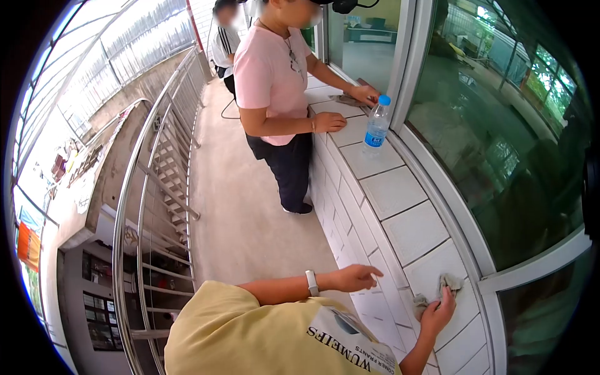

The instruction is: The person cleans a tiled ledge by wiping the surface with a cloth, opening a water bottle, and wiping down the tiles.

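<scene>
My right hand is closed on a grey cloth, which lies bunched on the white tiled ledge beside the window frame. Part of the cloth sticks out to the left of the fingers. My left hand, with a pale band on its wrist, hangs in the air left of the ledge, fingers apart and holding nothing. Farther along the ledge stands an upright clear water bottle with a blue cap and blue label.
A person in a pink shirt stands at the ledge, one hand near another cloth. Behind is a second person. A metal railing lines the left of the walkway; glass windows line the right.
</scene>
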